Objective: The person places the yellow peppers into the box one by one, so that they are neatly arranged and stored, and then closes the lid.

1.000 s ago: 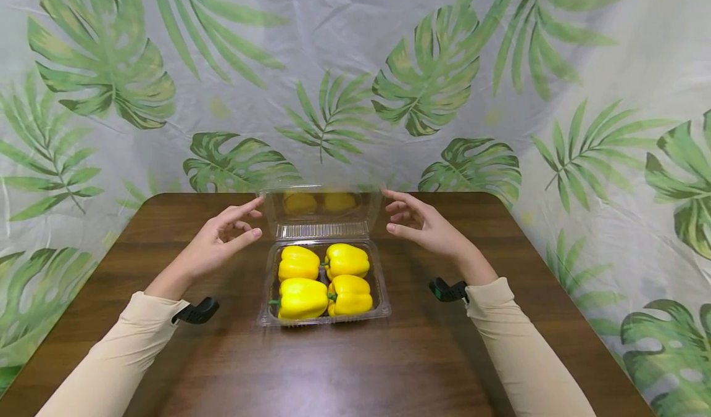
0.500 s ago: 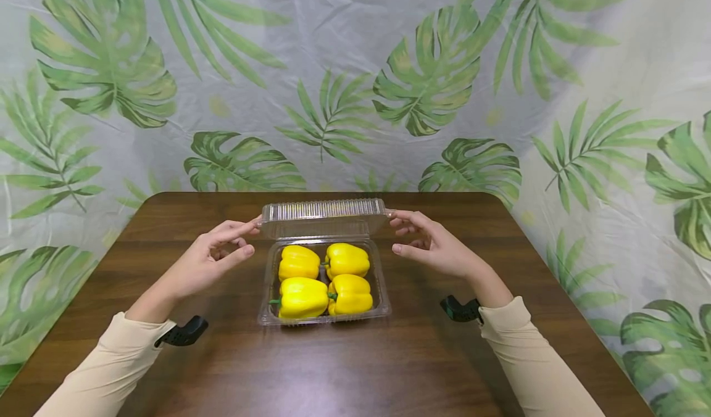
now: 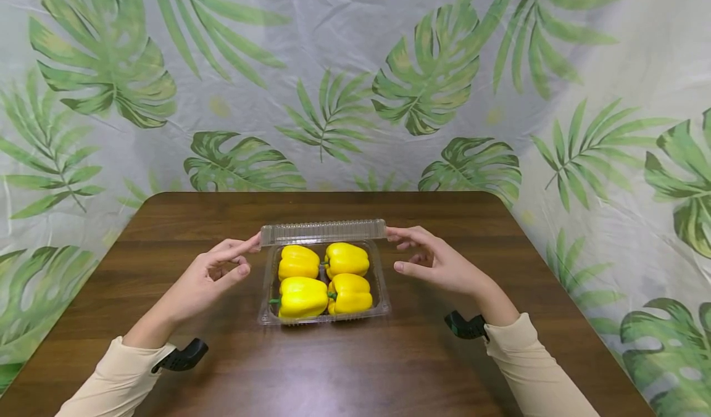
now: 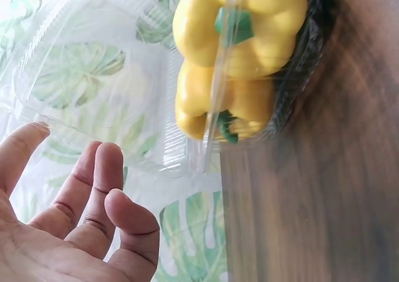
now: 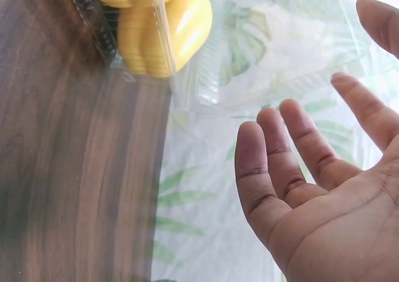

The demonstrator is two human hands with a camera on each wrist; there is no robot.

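Note:
In the head view a clear plastic clamshell box (image 3: 326,321) stands on the table with several yellow bell peppers (image 3: 302,298) inside. Its hinged lid (image 3: 323,233) is tilted up behind the peppers, its ribbed edge toward me. The index finger of my left hand (image 3: 205,278) touches the lid's left side. From the other side my right hand (image 3: 441,266) touches the lid with its index finger. Both thumbs stay apart from the box. In the left wrist view green stems show on two bell peppers (image 4: 243,45); the right wrist view shows the lid (image 5: 268,51) beside the fingers.
The brown wooden table (image 3: 355,374) extends around the box on every side. A white cloth with green leaf prints (image 3: 333,96) hangs behind the table. Black wrist cameras (image 3: 180,355) sit below both hands.
The lid has swung from leaning back to standing over the hinge and further toward me. Both hands have come nearer and lower with it, index fingers on its sides. The peppers have stayed put.

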